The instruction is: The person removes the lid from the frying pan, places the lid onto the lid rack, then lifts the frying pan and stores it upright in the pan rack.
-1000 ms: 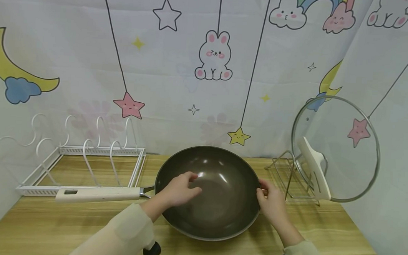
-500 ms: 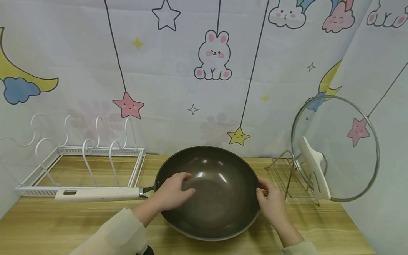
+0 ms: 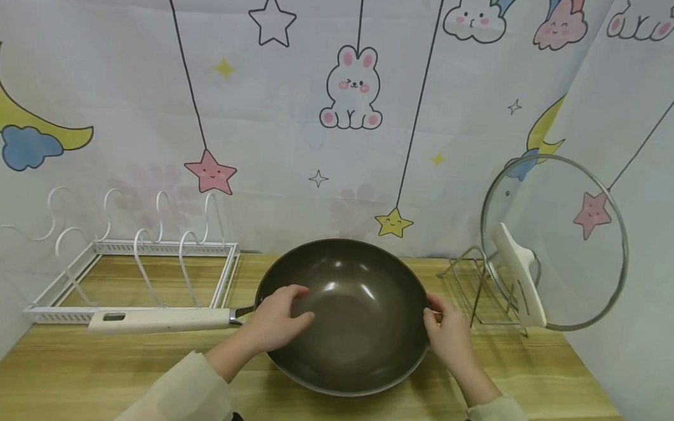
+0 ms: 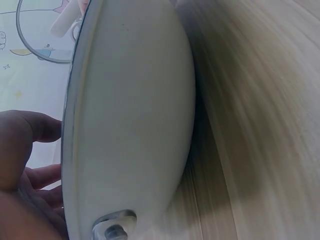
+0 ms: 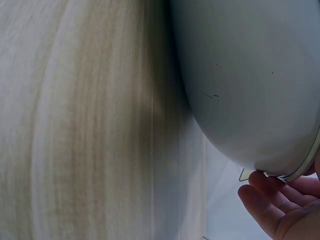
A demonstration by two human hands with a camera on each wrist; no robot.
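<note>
A wok with a dark inside sits on the wooden table, its cream handle pointing left. Over the left part of its inside hovers my left hand, fingers loosely spread and holding nothing. At the right rim, my right hand grips the wok's edge between thumb and fingers. Seen in the left wrist view, the wok's pale outer wall hides part of the left hand. The right wrist view has the right hand's fingertips against the outside just under the rim.
A white wire rack stands at the back left, behind the handle. At the right, a glass lid with a cream handle leans upright in a small metal stand. A cartoon-printed cloth covers the wall behind the table.
My left hand has drifted left, from over the wok's middle toward its left rim. The right hand keeps its grip on the right rim, and the wok stays in place.
</note>
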